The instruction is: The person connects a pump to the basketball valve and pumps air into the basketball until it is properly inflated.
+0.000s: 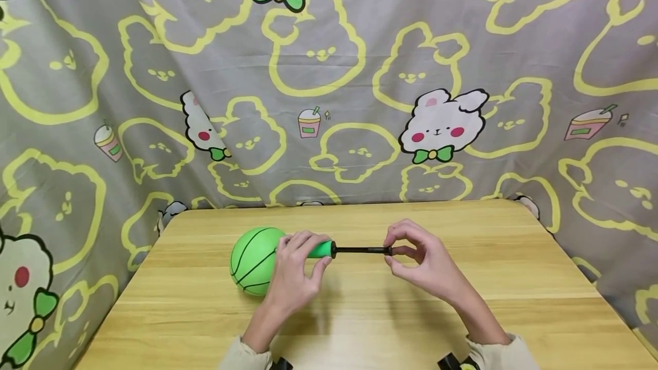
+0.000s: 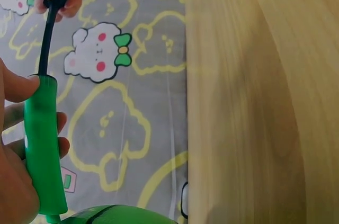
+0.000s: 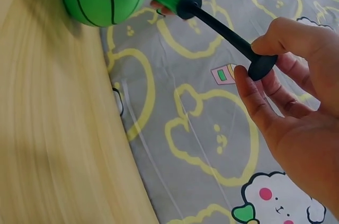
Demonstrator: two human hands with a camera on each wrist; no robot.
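A hand pump point(image 2: 42, 144) with a green barrel lies level between the two hands, its black rod point(image 1: 354, 250) drawn out to the right. My left hand point(image 1: 298, 267) grips the green barrel. At the rod's far end, my right hand point(image 1: 421, 256) pinches the round black knob point(image 3: 262, 68) between thumb and fingers. A green ball point(image 1: 252, 258) with black basketball lines is at the pump's other end, just left of my left hand. In the right wrist view the pump's tip meets the ball's side.
Beneath everything is a light wood-grain table point(image 1: 205, 324). Behind it hangs a grey curtain point(image 1: 360, 101) printed with yellow outlined animals, white rabbits and pink cups, reaching down to the table's back edge.
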